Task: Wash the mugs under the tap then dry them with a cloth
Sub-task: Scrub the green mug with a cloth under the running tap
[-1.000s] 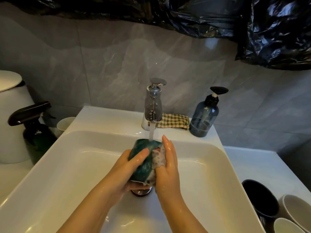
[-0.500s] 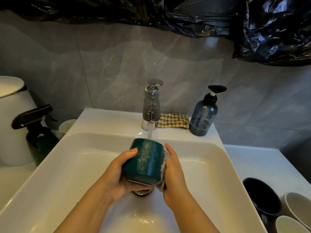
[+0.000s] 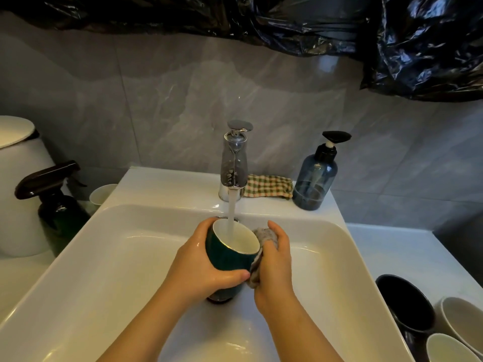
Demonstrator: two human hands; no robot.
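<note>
A dark green mug (image 3: 224,257) with a white inside is held over the white sink (image 3: 109,257), mouth up and tilted toward the tap (image 3: 234,163). Water runs from the tap straight into the mug. My left hand (image 3: 201,265) grips the mug's left side, thumb across its front. My right hand (image 3: 275,262) holds a grey sponge (image 3: 264,237) against the mug's right side. A checked cloth (image 3: 269,186) lies on the sink ledge behind the tap.
A blue pump bottle (image 3: 315,178) stands right of the cloth. On the right counter sit a dark mug (image 3: 402,304) and two pale mugs (image 3: 462,325). A dark spray bottle (image 3: 56,202), a small white cup (image 3: 102,194) and a white bin (image 3: 18,184) are at the left.
The mug has turned from bottom-up under the stream to mouth-up, so water now pours inside. The sponge has slid from the mug's wall to its right rim.
</note>
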